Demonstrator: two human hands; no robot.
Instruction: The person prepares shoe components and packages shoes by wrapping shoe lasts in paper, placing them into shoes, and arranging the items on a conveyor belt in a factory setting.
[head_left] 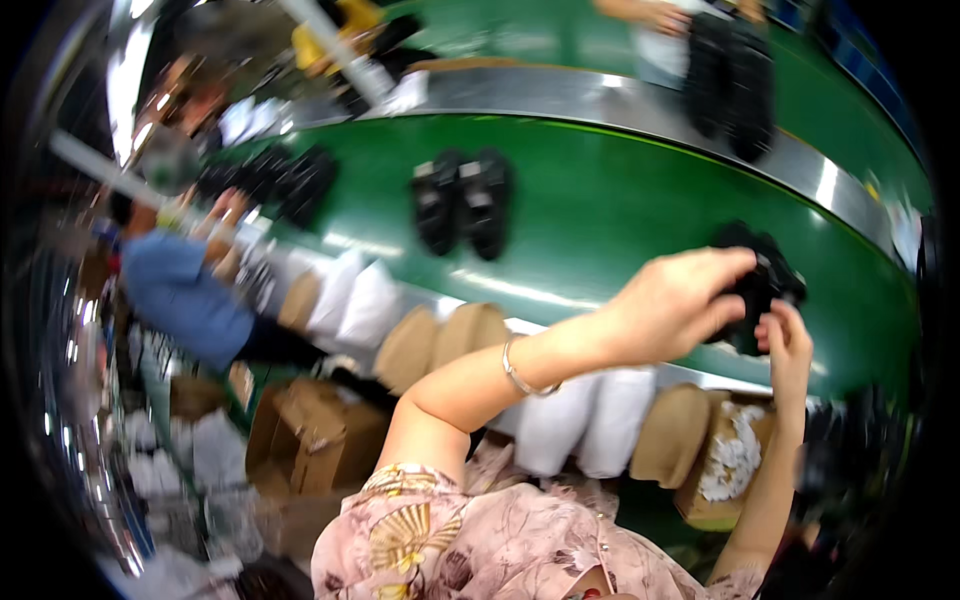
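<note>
At the right side of the green belt, both of my hands are at a pair of black shoes. My left hand, with a bracelet on its wrist, reaches across from the left, thumb and fingers closed at the shoes' near-left side. Against their right side, my right hand has its fingertips closed on the near edge. Motion blurs the shoes, and the fingers partly cover them. Farther left on the belt stands another pair of black shoes with pale patches on top.
The green belt runs between metal edges. Black shoes stand at its left end, near a person in blue. Across the belt, a person holds black shoes. White bundles, tan pieces and cardboard boxes line the near side.
</note>
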